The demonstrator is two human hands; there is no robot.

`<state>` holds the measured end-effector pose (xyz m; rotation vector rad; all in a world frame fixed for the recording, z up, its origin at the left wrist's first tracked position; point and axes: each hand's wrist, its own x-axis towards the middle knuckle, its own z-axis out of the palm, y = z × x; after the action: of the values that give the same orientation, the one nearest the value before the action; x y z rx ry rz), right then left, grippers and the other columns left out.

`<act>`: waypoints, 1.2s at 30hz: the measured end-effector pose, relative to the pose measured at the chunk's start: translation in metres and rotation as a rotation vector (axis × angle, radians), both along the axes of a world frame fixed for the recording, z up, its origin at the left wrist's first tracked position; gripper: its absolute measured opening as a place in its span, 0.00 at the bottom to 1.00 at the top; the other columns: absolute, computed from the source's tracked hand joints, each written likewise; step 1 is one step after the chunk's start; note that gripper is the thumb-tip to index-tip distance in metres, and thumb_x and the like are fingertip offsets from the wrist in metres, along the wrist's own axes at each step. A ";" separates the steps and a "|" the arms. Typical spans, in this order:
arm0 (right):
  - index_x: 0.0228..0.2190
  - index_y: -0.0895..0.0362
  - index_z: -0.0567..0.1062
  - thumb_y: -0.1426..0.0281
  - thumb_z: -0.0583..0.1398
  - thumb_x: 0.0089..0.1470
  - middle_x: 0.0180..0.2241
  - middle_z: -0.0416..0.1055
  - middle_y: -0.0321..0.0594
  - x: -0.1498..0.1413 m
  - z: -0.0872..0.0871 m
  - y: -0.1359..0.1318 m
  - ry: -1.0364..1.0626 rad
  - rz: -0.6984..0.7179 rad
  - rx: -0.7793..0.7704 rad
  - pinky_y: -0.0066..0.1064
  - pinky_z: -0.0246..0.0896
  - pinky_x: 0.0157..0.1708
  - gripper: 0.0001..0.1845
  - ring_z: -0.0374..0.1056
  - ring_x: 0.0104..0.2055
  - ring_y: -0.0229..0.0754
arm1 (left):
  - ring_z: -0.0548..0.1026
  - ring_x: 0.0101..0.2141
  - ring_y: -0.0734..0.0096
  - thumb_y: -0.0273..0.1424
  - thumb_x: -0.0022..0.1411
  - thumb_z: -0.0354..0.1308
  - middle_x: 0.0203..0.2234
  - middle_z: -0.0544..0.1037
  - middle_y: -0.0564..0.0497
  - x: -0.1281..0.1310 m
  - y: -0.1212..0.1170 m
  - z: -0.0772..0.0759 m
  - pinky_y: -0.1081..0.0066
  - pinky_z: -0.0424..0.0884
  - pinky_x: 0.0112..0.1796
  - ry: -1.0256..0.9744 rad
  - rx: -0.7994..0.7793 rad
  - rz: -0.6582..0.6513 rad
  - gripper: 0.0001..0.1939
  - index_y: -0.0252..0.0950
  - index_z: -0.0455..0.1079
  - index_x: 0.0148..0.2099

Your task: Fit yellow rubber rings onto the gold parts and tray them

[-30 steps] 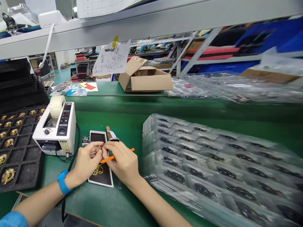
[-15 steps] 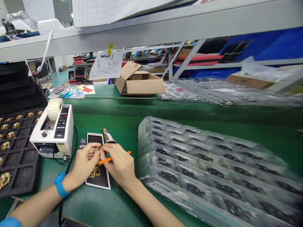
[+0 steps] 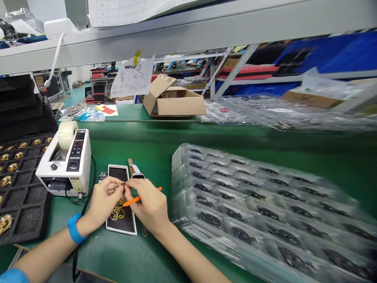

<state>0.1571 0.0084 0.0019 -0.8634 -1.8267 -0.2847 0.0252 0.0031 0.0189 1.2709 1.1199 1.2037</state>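
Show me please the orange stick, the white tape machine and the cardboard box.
Orange stick (image 3: pixel 131 201): head view, shaft near its pointed end.
White tape machine (image 3: pixel 83 164): head view, side of its body.
Cardboard box (image 3: pixel 180 107): head view, front wall.

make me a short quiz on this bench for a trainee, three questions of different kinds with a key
1. Multiple choice: what grips the orange pointed stick?
a) the left hand
b) the right hand
c) neither hand

2. True or false: the clear tape roll sits on top of the white tape dispenser.

3. Fill in the blank: at the far left, the gold-coloured parts sit in the compartments of a black foam ____.

Key: 1. b; 2. true; 3. tray
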 end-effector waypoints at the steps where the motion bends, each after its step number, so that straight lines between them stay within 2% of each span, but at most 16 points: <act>1: 0.33 0.57 0.69 0.80 0.56 0.54 0.28 0.74 0.42 0.000 0.000 0.000 -0.003 0.005 0.001 0.29 0.62 0.27 0.07 0.68 0.29 0.39 | 0.73 0.25 0.74 0.34 0.50 0.62 0.21 0.74 0.53 0.000 0.000 0.001 0.75 0.70 0.29 -0.011 -0.009 0.007 0.10 0.33 0.67 0.31; 7: 0.33 0.58 0.70 0.78 0.58 0.55 0.28 0.75 0.42 0.002 0.001 0.000 -0.030 0.029 0.029 0.29 0.62 0.26 0.05 0.67 0.28 0.38 | 0.71 0.20 0.77 0.35 0.52 0.61 0.19 0.71 0.55 -0.002 -0.001 0.002 0.76 0.70 0.23 -0.010 -0.035 -0.016 0.11 0.32 0.67 0.33; 9: 0.33 0.59 0.71 0.79 0.58 0.54 0.29 0.75 0.43 0.003 0.002 -0.001 -0.025 0.031 0.028 0.29 0.62 0.27 0.05 0.67 0.28 0.38 | 0.72 0.21 0.76 0.35 0.53 0.59 0.20 0.72 0.54 -0.003 -0.002 0.000 0.77 0.70 0.22 0.005 -0.018 -0.033 0.10 0.32 0.68 0.35; 13: 0.32 0.59 0.70 0.80 0.58 0.54 0.28 0.74 0.43 0.004 0.002 -0.001 0.016 0.041 0.024 0.29 0.63 0.27 0.05 0.69 0.29 0.39 | 0.75 0.25 0.75 0.33 0.56 0.58 0.26 0.75 0.52 -0.003 -0.004 -0.003 0.76 0.73 0.27 0.027 0.027 -0.072 0.10 0.32 0.69 0.38; 19: 0.33 0.60 0.70 0.81 0.59 0.52 0.28 0.75 0.45 0.003 0.000 0.001 0.026 0.048 0.066 0.30 0.64 0.27 0.07 0.69 0.29 0.40 | 0.76 0.26 0.74 0.32 0.55 0.59 0.24 0.76 0.52 -0.002 -0.008 -0.003 0.75 0.75 0.29 -0.019 0.001 -0.076 0.17 0.32 0.67 0.47; 24: 0.34 0.59 0.70 0.81 0.59 0.52 0.28 0.75 0.44 0.005 -0.001 0.002 -0.033 0.026 0.100 0.29 0.62 0.26 0.07 0.68 0.28 0.40 | 0.78 0.29 0.72 0.30 0.55 0.58 0.27 0.79 0.50 0.000 -0.010 -0.003 0.75 0.76 0.31 -0.001 0.023 -0.076 0.14 0.31 0.70 0.45; 29: 0.36 0.61 0.70 0.79 0.58 0.53 0.29 0.76 0.47 0.010 -0.003 0.003 -0.145 -0.006 0.215 0.30 0.60 0.25 0.06 0.66 0.27 0.41 | 0.79 0.29 0.69 0.30 0.56 0.57 0.29 0.80 0.48 0.001 -0.011 -0.002 0.73 0.78 0.32 0.027 0.039 -0.030 0.14 0.31 0.72 0.44; 36: 0.35 0.61 0.70 0.78 0.58 0.54 0.29 0.76 0.48 0.007 -0.004 0.002 -0.160 -0.048 0.235 0.31 0.58 0.25 0.05 0.65 0.26 0.41 | 0.80 0.31 0.68 0.28 0.57 0.54 0.32 0.81 0.46 0.001 -0.012 -0.005 0.72 0.77 0.35 0.128 0.163 0.014 0.13 0.31 0.72 0.44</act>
<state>0.1643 0.0102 -0.0021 -0.7374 -1.8754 -0.6017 0.0264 -0.0092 0.0137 1.4838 1.1421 1.2590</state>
